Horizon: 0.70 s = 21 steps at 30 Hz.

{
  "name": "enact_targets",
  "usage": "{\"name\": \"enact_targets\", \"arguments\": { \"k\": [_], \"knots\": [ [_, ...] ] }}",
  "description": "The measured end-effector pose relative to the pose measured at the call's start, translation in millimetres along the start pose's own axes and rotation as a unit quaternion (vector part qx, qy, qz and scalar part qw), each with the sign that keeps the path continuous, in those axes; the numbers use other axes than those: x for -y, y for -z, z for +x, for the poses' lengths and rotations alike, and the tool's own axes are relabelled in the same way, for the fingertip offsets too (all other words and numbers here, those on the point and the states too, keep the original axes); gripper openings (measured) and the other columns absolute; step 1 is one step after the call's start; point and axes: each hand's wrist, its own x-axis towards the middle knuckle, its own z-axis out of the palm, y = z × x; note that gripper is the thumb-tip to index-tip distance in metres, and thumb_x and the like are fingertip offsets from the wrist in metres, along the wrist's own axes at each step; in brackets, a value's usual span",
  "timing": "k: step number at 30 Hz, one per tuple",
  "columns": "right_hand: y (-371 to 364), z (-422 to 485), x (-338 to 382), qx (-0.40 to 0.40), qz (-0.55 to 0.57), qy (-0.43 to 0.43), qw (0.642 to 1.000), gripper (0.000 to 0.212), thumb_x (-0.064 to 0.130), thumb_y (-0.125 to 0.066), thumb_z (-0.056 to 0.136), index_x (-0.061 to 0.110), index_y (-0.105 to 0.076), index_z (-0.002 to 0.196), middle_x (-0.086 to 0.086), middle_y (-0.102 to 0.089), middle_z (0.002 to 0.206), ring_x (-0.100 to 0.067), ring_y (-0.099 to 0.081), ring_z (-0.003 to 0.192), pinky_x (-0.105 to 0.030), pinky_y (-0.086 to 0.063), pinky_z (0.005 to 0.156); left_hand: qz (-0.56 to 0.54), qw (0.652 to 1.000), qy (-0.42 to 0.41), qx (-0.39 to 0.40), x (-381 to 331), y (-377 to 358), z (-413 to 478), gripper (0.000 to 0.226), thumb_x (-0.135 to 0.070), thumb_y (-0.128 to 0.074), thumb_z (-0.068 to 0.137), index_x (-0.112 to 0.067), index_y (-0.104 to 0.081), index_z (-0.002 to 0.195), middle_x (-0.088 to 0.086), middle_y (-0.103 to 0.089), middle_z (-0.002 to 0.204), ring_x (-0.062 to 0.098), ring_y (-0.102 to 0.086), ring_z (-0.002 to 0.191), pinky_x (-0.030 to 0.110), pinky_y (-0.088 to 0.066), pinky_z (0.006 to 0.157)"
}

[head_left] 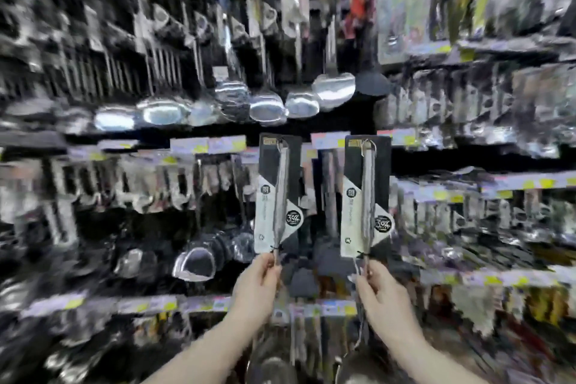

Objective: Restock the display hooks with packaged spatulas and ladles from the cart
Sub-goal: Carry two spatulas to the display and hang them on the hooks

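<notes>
Left hand point(258, 285) and right hand point(385, 295) are raised side by side, nearest the lens. Left ladle point(279, 196) is pinched by the left fingers on the bare handle just below its black-and-white card. Right ladle point(367, 196) is gripped the same way by the right fingers. Both are held upright, cards up, apart, in front of blurred shelves point(498, 184). Steel ladles point(268, 106) are hung above.
</notes>
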Motion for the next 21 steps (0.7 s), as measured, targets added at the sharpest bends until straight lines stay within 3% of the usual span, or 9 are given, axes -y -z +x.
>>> {"name": "enact_targets", "arguments": {
  "k": [2,5,10,12,14,17,21],
  "knots": [
    [-41,-8,47,0.032,0.004,0.027,0.999,0.006,0.027,-0.05,0.095,0.029,-0.051,0.1,-0.005,-0.069,0.095,-0.026,-0.065,0.093,-0.038,-0.05,0.082,0.009,1.0,-0.006,-0.027,13,68,-12,0.021,-0.008,-0.048,0.093,-0.016,-0.05,0.073,0.009,-0.055,0.065,0.028,-0.055,0.064,0.042,-0.047,0.069],
    [-97,-26,112,0.058,0.012,0.068,0.996,0.017,0.025,-0.05,0.095,0.02,-0.054,0.11,-0.005,-0.069,0.102,-0.027,-0.063,0.102,-0.036,-0.047,0.083,0.038,0.995,0.003,-0.092,32,157,-30,0.022,-0.009,-0.05,0.092,-0.027,-0.051,0.079,-0.003,-0.055,0.062,0.02,-0.054,0.064,0.037,-0.048,0.071],
    [-163,-49,199,0.106,0.019,0.119,0.987,0.012,0.026,-0.049,0.095,0.014,-0.053,0.095,-0.003,-0.064,0.082,-0.025,-0.061,0.085,-0.037,-0.048,0.077,0.029,0.988,0.02,-0.15,42,266,-52,0.023,-0.012,-0.044,0.095,-0.032,-0.05,0.087,-0.001,-0.059,0.074,0.019,-0.053,0.066,0.031,-0.044,0.067],
    [-180,-52,227,0.119,0.029,0.145,0.982,0.011,0.025,-0.048,0.095,0.016,-0.051,0.089,-0.003,-0.064,0.079,-0.024,-0.062,0.085,-0.029,-0.045,0.069,0.029,0.983,0.017,-0.179,43,298,-53,0.018,-0.014,-0.043,0.096,-0.029,-0.051,0.101,0.003,-0.062,0.078,0.023,-0.058,0.07,0.033,-0.047,0.071],
    [-195,-50,248,0.133,0.035,0.164,0.977,0.014,0.027,-0.047,0.095,0.017,-0.049,0.085,-0.004,-0.063,0.075,-0.022,-0.062,0.08,-0.031,-0.046,0.069,0.038,0.98,0.015,-0.195,44,326,-50,0.02,-0.018,-0.043,0.096,-0.025,-0.052,0.112,0.005,-0.063,0.077,0.024,-0.059,0.07,0.039,-0.05,0.071],
    [-215,-41,276,0.143,0.038,0.188,0.971,0.015,0.029,-0.047,0.095,0.017,-0.05,0.086,-0.002,-0.063,0.076,-0.022,-0.062,0.079,-0.037,-0.046,0.072,0.043,0.977,0.004,-0.208,46,360,-42,0.016,-0.015,-0.043,0.095,-0.022,-0.056,0.102,-0.002,-0.055,0.062,0.018,-0.052,0.056,0.04,-0.048,0.063],
    [-235,-19,312,0.135,0.052,0.224,0.964,0.015,0.026,-0.045,0.097,0.017,-0.054,0.089,0.001,-0.063,0.077,-0.017,-0.059,0.075,-0.033,-0.042,0.07,0.06,0.97,-0.015,-0.233,40,388,-19,0.024,-0.011,-0.043,0.094,-0.032,-0.053,0.086,-0.003,-0.058,0.067,0.015,-0.054,0.056,0.031,-0.047,0.063]
  ]
}}
